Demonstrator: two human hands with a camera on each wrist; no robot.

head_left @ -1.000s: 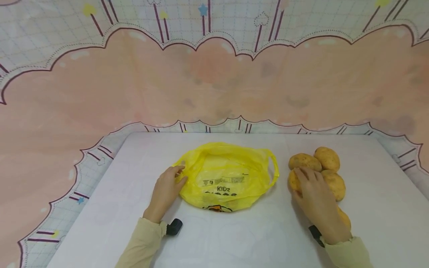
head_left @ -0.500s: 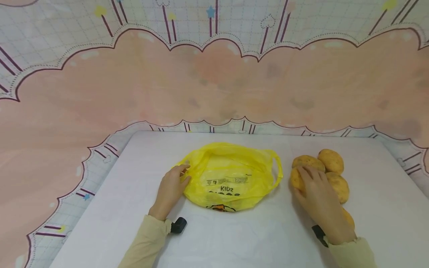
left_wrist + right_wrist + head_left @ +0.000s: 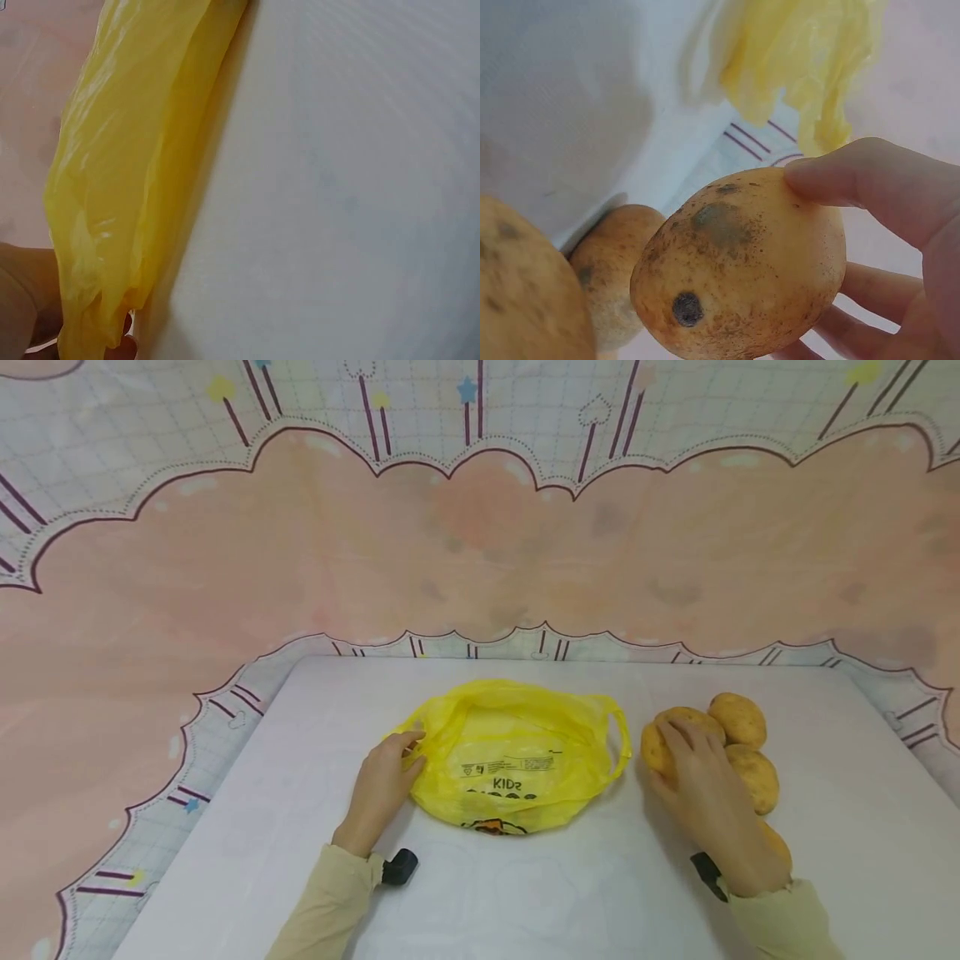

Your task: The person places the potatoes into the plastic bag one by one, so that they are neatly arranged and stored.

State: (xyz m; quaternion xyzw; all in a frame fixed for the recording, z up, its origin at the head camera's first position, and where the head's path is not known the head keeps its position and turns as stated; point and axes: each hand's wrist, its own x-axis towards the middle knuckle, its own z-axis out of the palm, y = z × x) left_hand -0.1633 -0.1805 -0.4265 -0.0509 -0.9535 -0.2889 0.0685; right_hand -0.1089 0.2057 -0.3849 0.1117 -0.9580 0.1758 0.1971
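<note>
A yellow plastic bag (image 3: 510, 760) lies on the white table with its mouth spread and a loop handle at its right. My left hand (image 3: 381, 789) pinches the bag's left edge between thumb and fingers; the left wrist view shows the gathered yellow film (image 3: 112, 225) by the fingers. At the right, my right hand (image 3: 708, 802) grips a potato (image 3: 657, 752), thumb on one side and fingers on the other. The right wrist view shows this potato (image 3: 739, 262) with dark spots, held clear of the potato behind it (image 3: 619, 262).
Several other potatoes lie around the right hand: one behind it (image 3: 692, 720), one at the back right (image 3: 738, 720), one to its right (image 3: 756, 778) and one partly under the wrist (image 3: 776, 843). A patterned cloth (image 3: 480, 560) hangs behind the white table (image 3: 525, 893).
The right hand with its potato has shifted slightly left, toward the bag, in the last half second. The left hand stays at the bag's edge. The head view shifted a little earlier.
</note>
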